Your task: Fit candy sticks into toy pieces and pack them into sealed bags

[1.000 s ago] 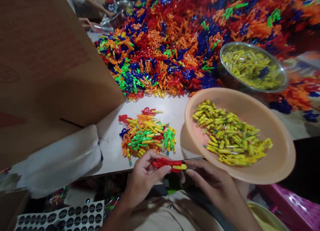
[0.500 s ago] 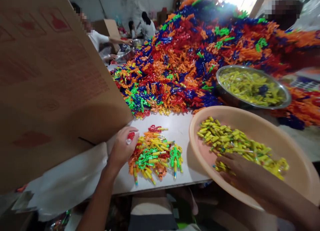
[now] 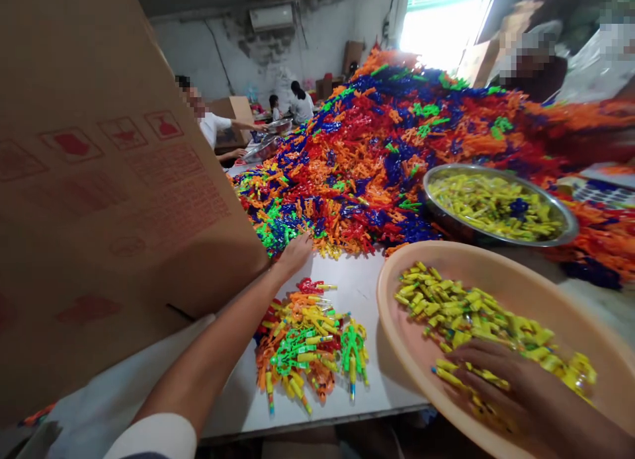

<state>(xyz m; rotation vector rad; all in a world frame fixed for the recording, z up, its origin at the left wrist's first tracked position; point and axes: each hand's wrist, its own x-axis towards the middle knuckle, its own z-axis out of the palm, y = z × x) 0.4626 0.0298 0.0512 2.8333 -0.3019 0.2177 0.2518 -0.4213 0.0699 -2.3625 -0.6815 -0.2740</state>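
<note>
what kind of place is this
Most likely a small toy assembly workshop. A huge heap of coloured plastic toy parts covers the table, basins hold yellow tubes, a cardboard carton stands alongside, and other people work at the back.

Small toy assembly workshop. Huge heap of coloured plastic toy parts piled on the bench, big printed shipping carton at left, metal bowl of yellow pieces at right, other workers seated at far benches, bare stained walls.
</note>
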